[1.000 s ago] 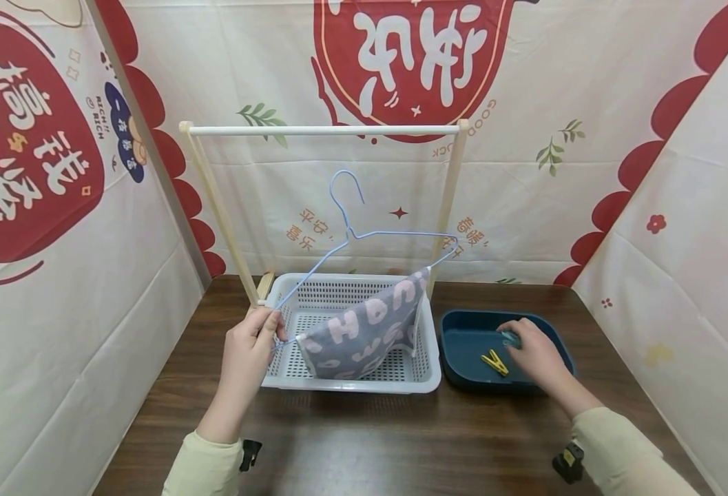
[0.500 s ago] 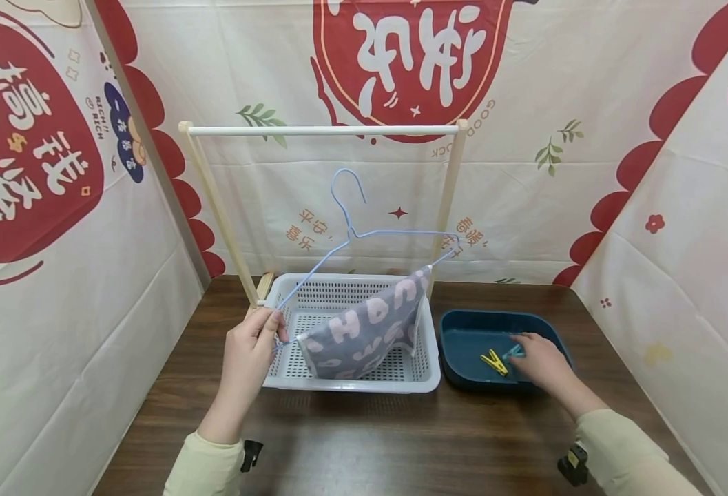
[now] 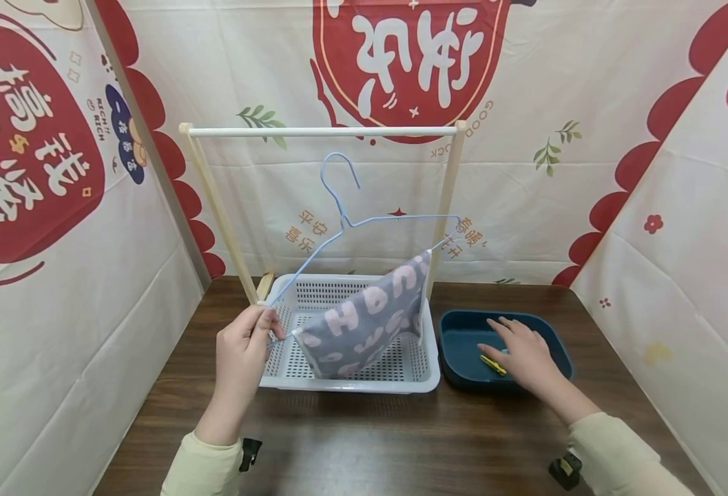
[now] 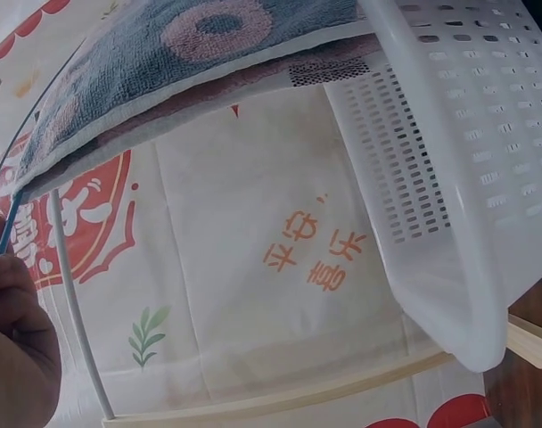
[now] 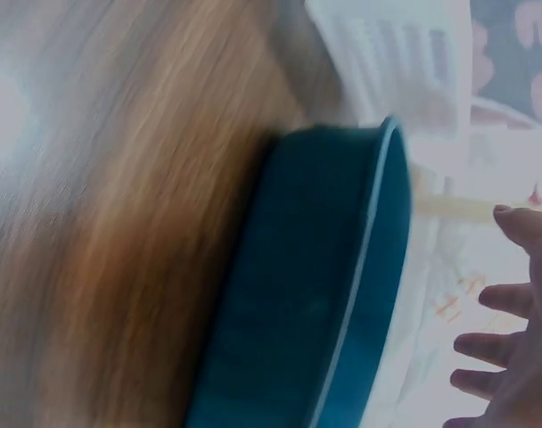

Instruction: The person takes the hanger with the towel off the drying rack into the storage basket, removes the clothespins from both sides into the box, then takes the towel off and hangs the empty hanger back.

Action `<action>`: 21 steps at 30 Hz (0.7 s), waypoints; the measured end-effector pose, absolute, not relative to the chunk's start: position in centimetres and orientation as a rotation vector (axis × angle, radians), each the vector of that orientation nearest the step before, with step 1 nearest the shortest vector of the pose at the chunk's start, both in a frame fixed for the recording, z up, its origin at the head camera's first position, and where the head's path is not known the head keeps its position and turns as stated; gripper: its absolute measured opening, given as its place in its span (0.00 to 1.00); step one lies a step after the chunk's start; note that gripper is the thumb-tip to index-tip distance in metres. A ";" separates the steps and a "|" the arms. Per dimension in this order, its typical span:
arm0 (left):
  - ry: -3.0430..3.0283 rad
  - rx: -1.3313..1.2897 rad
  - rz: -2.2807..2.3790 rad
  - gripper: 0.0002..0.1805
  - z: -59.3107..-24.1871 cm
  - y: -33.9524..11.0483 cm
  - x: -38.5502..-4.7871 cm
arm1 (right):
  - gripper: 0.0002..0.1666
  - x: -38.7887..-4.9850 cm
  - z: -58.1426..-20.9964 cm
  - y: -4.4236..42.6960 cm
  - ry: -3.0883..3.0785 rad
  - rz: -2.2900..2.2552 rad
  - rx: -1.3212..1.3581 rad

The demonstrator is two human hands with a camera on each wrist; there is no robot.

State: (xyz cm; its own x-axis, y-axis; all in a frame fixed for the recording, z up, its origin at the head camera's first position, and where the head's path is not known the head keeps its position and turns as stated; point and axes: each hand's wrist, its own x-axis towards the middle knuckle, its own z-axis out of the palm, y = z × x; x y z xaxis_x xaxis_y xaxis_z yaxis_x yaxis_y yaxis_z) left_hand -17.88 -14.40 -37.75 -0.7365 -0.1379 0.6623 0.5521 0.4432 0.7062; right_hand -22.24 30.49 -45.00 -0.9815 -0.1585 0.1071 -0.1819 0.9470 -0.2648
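Note:
My left hand pinches the lower left corner of a blue wire hanger, which is tilted with its hook upward. A grey-blue cloth with pink letters hangs over the hanger's lower bar, above the white basket. In the left wrist view the cloth shows close up beside the fingers. My right hand is over the dark teal tray, fingers spread, holding nothing. Below it lies a yellow clip; a bit of a blue clip shows by the fingers, mostly hidden.
Behind the basket stands a rack with a white top bar and pale wooden posts. The brown table reaches forward from the basket and tray. Printed cloth sheets stand around the back and sides.
The hanger and cloth have risen slightly and shifted a little left. The right hand has let go of the blue clip in the tray, and its fingers have spread.

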 end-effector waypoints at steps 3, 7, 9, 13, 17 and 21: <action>-2.033 -0.324 -1.316 0.10 -36.9 -14.1 -17.4 | 0.40 -22.1 -44.4 29.5 -2.928 0.484 0.330; -2.032 -0.311 -1.333 0.10 -35.5 -13.6 -16.4 | 0.35 -21.9 -43.7 28.1 -2.784 0.575 0.407; -2.025 -0.318 -1.356 0.10 -35.2 -13.5 -16.1 | 0.32 -21.6 -43.3 27.4 -2.708 0.595 0.449; -2.009 -0.334 -1.386 0.10 -35.3 -13.5 -16.1 | 0.30 -21.2 -42.6 26.0 -2.538 0.609 0.572; -2.005 -0.343 -1.393 0.10 -35.3 -13.3 -16.1 | 0.29 -21.0 -41.9 24.7 -2.374 0.592 0.731; -2.010 -0.346 -1.392 0.10 -35.1 -13.0 -16.0 | 0.33 -21.1 -41.4 23.4 -2.263 0.550 0.849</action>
State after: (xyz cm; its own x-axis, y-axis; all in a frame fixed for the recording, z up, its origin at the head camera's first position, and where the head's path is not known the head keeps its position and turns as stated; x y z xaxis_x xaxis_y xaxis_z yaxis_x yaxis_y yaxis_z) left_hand -15.96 -13.04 -35.15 -0.7472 -0.1477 0.6480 0.5548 0.3983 0.7305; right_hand -21.08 23.37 -41.39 -0.5783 -0.4226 0.6978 -0.6957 0.7023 -0.1512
